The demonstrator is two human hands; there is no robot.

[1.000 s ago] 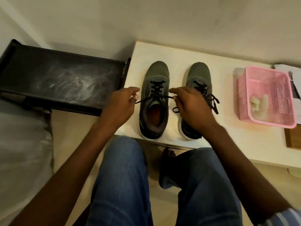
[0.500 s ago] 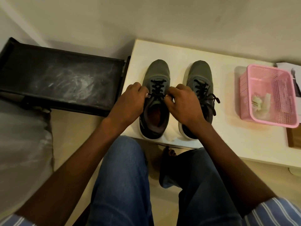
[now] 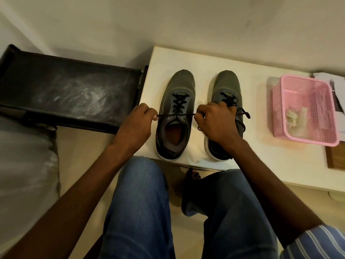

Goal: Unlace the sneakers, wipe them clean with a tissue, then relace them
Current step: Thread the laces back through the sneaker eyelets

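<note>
- Both hands have drawn apart since half a second ago, when they sat bunched together over the tongue; now the lace (image 3: pixel 176 114) runs taut and level across the left sneaker (image 3: pixel 174 116), just above its opening.
- Left hand (image 3: pixel 136 126), left of centre in the frame, pinches one lace end between thumb and fingertips, the other fingers curled in, the wrist over the surface (image 3: pixel 261 161) edge.
- Right hand (image 3: pixel 214 122), just right of centre, grips the other lace end in curled fingers; its knuckles lie over the right sneaker (image 3: pixel 226 86), hiding that shoe's middle.
- Judging by the tension, this is a tightening pull on the topmost crossing; the crosses above it already look even, so relacing of this shoe seems close to done, with the knot apparently not yet tied.
- Right sneaker shows lacing and a loop hanging off its outer side, near the right hand; whether it is tied I cannot tell.
- Both forearms reach up from the bottom corners of the frame, over knees in jeans, and meet at the shoes side by side in the middle.
- Pink basket (image 3: pixel 317 135) stands at the right edge, well apart from the shoes, with crumpled tissue (image 3: pixel 291 116) inside, which suggests wiping is finished.
</note>
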